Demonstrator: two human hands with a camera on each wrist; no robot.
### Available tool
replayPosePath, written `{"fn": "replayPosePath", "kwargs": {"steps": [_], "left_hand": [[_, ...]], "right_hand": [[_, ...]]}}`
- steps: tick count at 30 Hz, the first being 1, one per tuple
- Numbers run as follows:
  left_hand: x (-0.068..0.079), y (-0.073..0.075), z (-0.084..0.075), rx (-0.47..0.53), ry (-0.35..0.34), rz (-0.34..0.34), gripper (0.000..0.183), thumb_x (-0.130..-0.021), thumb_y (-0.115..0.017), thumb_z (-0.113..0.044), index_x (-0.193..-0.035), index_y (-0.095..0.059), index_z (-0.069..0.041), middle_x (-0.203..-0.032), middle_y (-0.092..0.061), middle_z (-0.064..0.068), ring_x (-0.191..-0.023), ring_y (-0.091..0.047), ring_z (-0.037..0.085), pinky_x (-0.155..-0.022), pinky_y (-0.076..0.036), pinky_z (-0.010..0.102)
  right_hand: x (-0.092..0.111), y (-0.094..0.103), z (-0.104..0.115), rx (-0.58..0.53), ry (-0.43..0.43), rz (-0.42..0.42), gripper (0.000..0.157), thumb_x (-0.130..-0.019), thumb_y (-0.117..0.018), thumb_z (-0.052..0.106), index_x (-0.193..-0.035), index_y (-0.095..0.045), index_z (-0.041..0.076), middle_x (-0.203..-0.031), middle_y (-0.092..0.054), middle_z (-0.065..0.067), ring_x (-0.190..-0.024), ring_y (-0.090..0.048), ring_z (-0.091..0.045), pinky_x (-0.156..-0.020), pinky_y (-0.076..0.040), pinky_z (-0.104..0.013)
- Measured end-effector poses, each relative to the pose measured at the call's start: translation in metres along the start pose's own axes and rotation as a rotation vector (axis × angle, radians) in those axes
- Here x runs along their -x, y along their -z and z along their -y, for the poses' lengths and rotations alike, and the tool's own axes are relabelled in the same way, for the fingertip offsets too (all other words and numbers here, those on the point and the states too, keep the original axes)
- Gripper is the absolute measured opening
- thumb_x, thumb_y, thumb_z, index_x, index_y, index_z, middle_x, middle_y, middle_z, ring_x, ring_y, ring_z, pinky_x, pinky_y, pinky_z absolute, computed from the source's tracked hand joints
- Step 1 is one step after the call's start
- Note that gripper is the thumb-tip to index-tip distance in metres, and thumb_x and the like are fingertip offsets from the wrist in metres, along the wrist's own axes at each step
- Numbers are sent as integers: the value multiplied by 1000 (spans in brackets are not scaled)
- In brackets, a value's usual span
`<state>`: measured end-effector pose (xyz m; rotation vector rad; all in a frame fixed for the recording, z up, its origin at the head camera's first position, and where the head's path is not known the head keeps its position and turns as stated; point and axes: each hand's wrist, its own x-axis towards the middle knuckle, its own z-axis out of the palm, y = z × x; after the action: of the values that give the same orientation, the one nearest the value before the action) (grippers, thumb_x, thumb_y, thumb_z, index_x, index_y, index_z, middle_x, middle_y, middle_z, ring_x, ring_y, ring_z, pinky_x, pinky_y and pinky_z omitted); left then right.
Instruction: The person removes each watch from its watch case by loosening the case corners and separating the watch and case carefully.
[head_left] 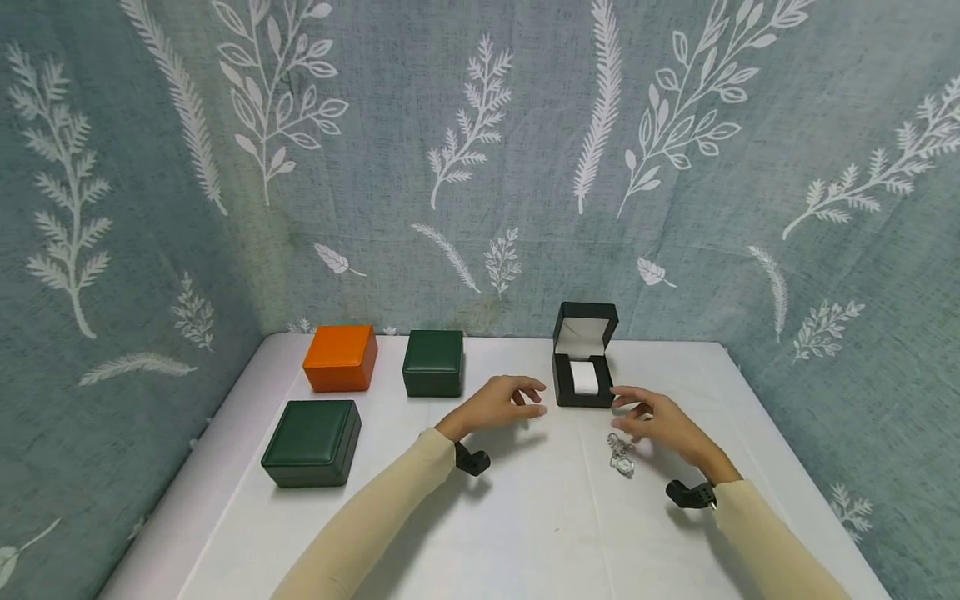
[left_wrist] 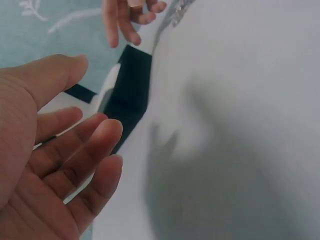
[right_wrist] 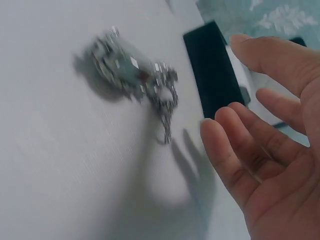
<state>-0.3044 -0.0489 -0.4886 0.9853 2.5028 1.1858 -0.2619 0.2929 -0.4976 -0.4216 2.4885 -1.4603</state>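
Observation:
An opened black watch box (head_left: 583, 354) stands at the back of the table, its lid up and a white cushion (head_left: 584, 377) inside. Just left of the box my left hand (head_left: 498, 405) hovers with loosely bent fingers and holds nothing. To the box's right, my right hand (head_left: 657, 423) is held with fingers relaxed, close to the box's front corner; whether it touches cannot be told. A silver watch with a chain-like bracelet (head_left: 622, 457) lies on the table below the right hand. In the right wrist view the watch (right_wrist: 135, 72) is blurred, apart from the fingers.
On the left stand an orange box (head_left: 341, 357), a green box (head_left: 433, 363) behind my left hand, and a larger green box (head_left: 312, 443) nearer the front, all closed. The white table (head_left: 525, 533) meets a leaf-patterned cloth (head_left: 450, 167) at the back and sides.

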Motion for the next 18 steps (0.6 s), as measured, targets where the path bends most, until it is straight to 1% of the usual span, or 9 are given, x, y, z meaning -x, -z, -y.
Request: {"fn": "replayPosePath", "kwargs": {"steps": [3, 7, 12, 18], "left_hand": [[11, 2, -4, -10, -27, -13, 48, -98, -72, -31, -138, -64, -5, -112, -72, -2, -84, -66, 6, -77, -51, 28], [28, 6, -7, -13, -45, -13, 48, -98, -72, -31, -138, -64, -5, -114, -72, 1, -84, -65, 6, -76, -51, 27], [48, 9, -6, -20, -61, -7, 48, -98, -73, -32, -138, -63, -6, -118, -72, 8, -84, -64, 6, -77, -51, 28], [70, 10, -6, -33, -66, -6, 45, -97, -74, -24, -137, -64, -7, -117, -72, 6, -83, -63, 5, -74, -51, 27]], "right_hand": [[5, -6, 6, 27, 30, 7, 65, -94, -78, 27, -150, -51, 8, -134, -60, -19, -104, -61, -28, -77, -55, -36], [11, -15, 14, 50, 54, 13, 64, -94, -78, 30, -149, -52, 10, -134, -60, -17, -104, -61, -27, -76, -53, -34], [17, -27, 21, 37, 94, 40, 64, -93, -79, 29, -149, -53, 10, -133, -60, -16, -99, -64, -22, -78, -53, -31], [26, -37, 23, 13, 128, 87, 66, -93, -79, 27, -150, -52, 7, -133, -60, -18, -94, -66, -21, -81, -54, -30]]}}
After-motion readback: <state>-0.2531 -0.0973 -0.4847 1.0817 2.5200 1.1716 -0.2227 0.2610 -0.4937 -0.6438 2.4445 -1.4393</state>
